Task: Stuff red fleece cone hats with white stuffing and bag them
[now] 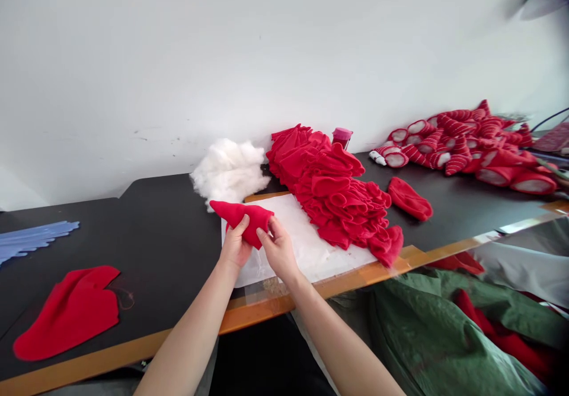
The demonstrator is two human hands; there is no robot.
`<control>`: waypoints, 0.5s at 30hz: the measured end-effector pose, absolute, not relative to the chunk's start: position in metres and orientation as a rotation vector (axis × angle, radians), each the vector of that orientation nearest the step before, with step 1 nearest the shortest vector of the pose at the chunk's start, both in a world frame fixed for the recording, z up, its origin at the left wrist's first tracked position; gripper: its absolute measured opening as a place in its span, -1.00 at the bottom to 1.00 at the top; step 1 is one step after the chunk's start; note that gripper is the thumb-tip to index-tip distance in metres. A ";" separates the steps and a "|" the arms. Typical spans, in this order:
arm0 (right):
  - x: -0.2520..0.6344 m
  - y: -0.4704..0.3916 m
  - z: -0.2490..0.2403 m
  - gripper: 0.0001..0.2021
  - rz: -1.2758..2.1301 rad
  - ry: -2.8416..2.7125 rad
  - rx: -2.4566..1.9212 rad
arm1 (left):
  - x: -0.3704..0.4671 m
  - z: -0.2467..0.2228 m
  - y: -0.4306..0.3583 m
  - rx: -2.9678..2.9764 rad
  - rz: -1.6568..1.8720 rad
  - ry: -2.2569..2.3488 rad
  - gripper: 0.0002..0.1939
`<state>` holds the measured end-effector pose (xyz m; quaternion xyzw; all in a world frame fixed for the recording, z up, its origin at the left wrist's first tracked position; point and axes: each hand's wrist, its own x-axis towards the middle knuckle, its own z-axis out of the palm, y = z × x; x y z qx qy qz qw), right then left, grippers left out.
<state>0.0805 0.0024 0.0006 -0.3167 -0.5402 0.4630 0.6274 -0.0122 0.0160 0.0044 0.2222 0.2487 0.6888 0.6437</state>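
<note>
A small red fabric cone, its tip pointing left, is held in the air above a white sheet on the black table. My left hand grips it from below with the thumb pressed on its near side. At the wide right end, the fingers of my right hand pinch its edge. Whether anything is inside the cone cannot be seen. Just behind it sits a heap of fluffy white stuffing. Close by on the right lies a big pile of red fabric pieces.
A flat red fabric piece lies front left, near blue strips. One red piece rests right of the pile. Striped red stuffed pieces are heaped back right. A pink-lidded jar stands behind. Green cloth hangs below the edge.
</note>
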 end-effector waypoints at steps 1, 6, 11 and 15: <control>0.081 0.003 0.001 -0.66 1.046 -1.294 -0.739 | -0.013 0.004 0.016 0.491 1.558 0.561 -0.77; 0.086 0.006 0.004 -0.57 1.178 -1.203 -0.719 | -0.020 0.010 0.019 0.318 1.552 0.545 -0.86; 0.086 0.003 0.002 -0.62 1.118 -1.106 -0.720 | -0.026 0.014 0.024 0.180 1.618 0.529 -0.82; 0.073 0.002 0.008 -0.61 1.006 -1.234 -0.759 | -0.023 0.012 0.022 0.225 1.548 0.530 -0.81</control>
